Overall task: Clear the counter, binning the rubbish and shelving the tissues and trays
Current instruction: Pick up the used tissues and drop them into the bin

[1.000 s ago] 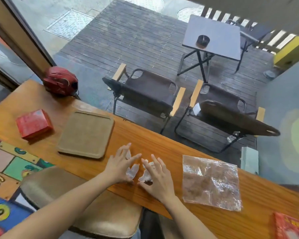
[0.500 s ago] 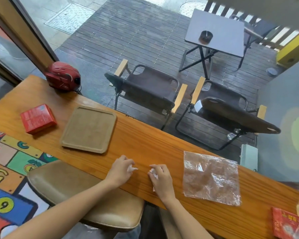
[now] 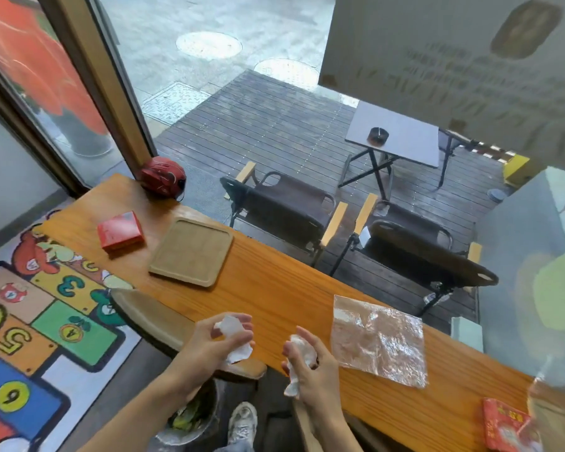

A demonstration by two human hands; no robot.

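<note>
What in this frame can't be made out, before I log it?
Head view only:
- Bin under the counter: mostly covered by the left forearm; contents just a green blur.
- Red packet at lower right: cut by the frame edge and overlapped by a clear blurred object.
- Crumpled tissue in the left hand, and crumpled tissue in the right hand: partly wrapped by fingers.
- Window sign lettering: blurred, unreadable.

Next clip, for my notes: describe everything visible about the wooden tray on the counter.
The wooden tray is a flat, pale brown rectangle with rounded corners and a low raised rim around a smooth, bare inner face. It looks like light wood or bamboo. It lies flat, right way up, on the orange wooden counter, skewed to the counter's edges, towards its left end. A red box sits just left of it, apart from it. Nothing lies in it and neither hand touches it.
</note>
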